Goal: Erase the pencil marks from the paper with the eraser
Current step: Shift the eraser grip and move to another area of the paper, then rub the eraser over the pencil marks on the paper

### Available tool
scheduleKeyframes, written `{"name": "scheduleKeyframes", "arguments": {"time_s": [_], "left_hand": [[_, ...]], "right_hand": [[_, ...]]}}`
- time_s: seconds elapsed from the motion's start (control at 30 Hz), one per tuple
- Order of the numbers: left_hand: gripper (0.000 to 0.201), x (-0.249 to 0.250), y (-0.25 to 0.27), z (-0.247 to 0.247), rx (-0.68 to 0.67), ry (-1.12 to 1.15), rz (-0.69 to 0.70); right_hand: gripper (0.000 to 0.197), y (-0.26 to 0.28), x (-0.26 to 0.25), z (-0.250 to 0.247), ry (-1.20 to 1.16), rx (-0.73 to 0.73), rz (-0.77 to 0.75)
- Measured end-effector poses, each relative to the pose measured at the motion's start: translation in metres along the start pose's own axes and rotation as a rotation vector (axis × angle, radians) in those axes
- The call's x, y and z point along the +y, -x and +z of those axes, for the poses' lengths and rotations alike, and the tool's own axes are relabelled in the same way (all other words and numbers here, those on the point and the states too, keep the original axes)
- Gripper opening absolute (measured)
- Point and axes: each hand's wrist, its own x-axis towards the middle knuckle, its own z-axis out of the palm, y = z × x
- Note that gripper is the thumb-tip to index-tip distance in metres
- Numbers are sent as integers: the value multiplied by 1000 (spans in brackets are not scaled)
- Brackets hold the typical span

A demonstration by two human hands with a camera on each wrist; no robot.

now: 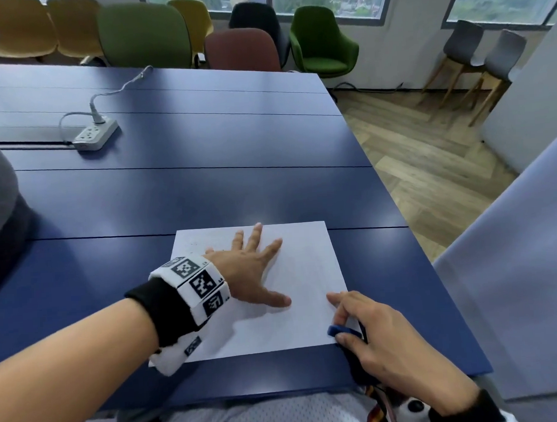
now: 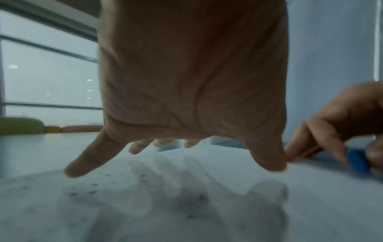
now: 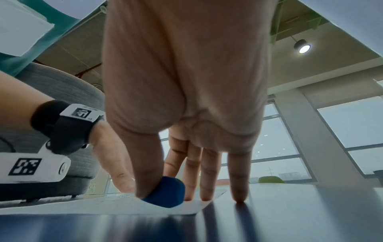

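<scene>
Pinning white rectangular paper sheet (image 1: pixel 305 273) flat on blue table (image 1: pixel 206 198) with splayed, empty left hand (image 1: pixel 251 269) against slipping; right hand (image 1: pixel 385 337) pinching small blue rubber eraser (image 1: pixel 338 331) at sheet's near right corner, ready for rubbing.

My left hand (image 1: pixel 248 269) lies flat, palm down, fingers straight and fanned wide, thumb stretched out toward my right side. A black cuff and a white band with black square codes (image 1: pixel 194 284) wrap that wrist, and the bare forearm comes in from the lower left. My right hand (image 1: pixel 381 337) sits lower right, thumb and forefinger pinching, the other fingers (image 3: pixel 238 180) pointing down, tips touching down.
</scene>
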Motion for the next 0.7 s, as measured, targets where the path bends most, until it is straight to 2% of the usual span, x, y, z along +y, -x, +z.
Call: {"name": "scheduleKeyframes", "arguments": {"time_s": [0.07, 0.17, 0.3, 0.43, 0.53, 0.6, 0.7], "left_hand": [[127, 7, 0, -3, -56, -13, 5], [138, 12, -4, -4, -60, -62, -20], [141, 13, -7, -4, -38, -72, -42], [142, 13, -9, -1, -35, -51, -39], [142, 11, -9, 1, -27, -33, -32], [143, 11, -10, 2, -18, -31, -24], [142, 12, -7, 2, 11, -31, -13]], "right_hand": [[9, -5, -5, -7, 39, 1, 7], [6, -23, -18, -25, 154, -1, -21], [4, -69, -27, -43, 291, -11, -116], [5, -117, -23, -42, 367, -75, -183], [6, -133, -19, -38, 389, -116, -243], [4, -128, -14, -38, 341, -189, -277], [6, -112, -12, -42, 265, -427, -272]]}}
